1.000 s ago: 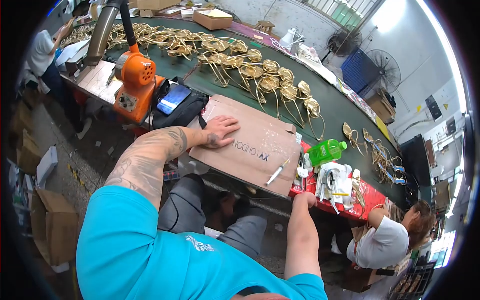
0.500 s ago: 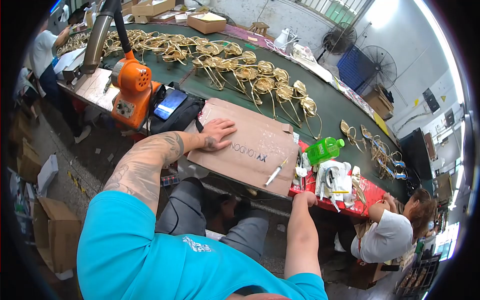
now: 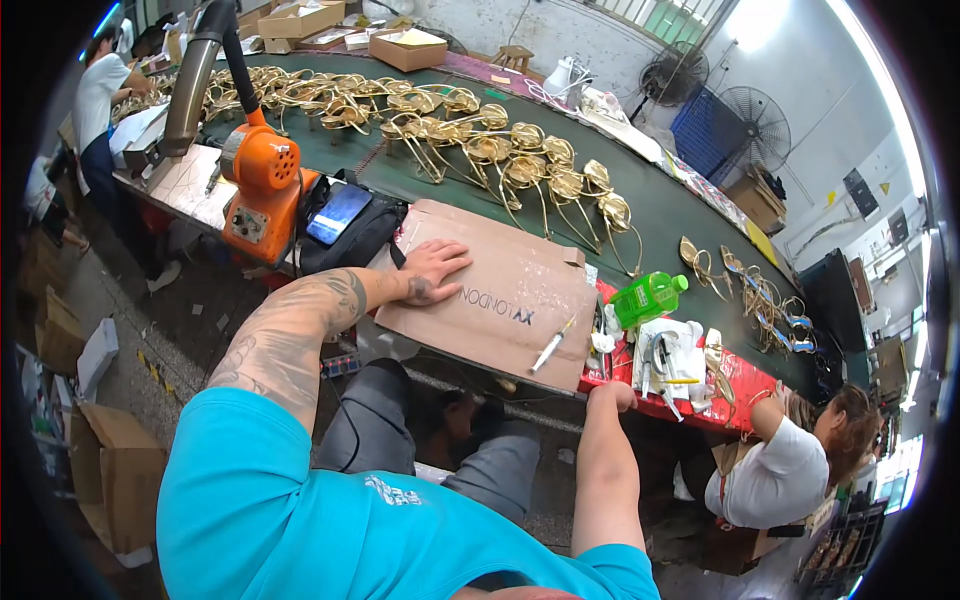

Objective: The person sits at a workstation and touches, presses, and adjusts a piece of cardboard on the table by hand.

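My left hand [image 3: 434,272] lies flat, fingers stretched out, on a brown cardboard sheet [image 3: 480,275] printed with "XY LONDON". A white pen-like tool with a thin yellowish tip [image 3: 552,346] rests on the sheet's right part. My right hand [image 3: 613,397] is at the near edge of the bench, beside the red covering [image 3: 745,385]; its fingers are mostly hidden. Just beyond it are a white cloth [image 3: 685,352] with slim tools on it and a green plastic bottle [image 3: 648,299], tilted over.
Gold strappy sandals [image 3: 525,168] line the green conveyor belt [image 3: 420,185]. Left of the cardboard are a phone [image 3: 339,212] on a black bag [image 3: 365,243] and an orange blower machine [image 3: 262,180]. A co-worker in a white shirt [image 3: 765,480] sits at right; another person [image 3: 98,100] stands far left.
My two hands stay in place. The view shifts slightly. The person at far left has lowered an arm towards the belt.
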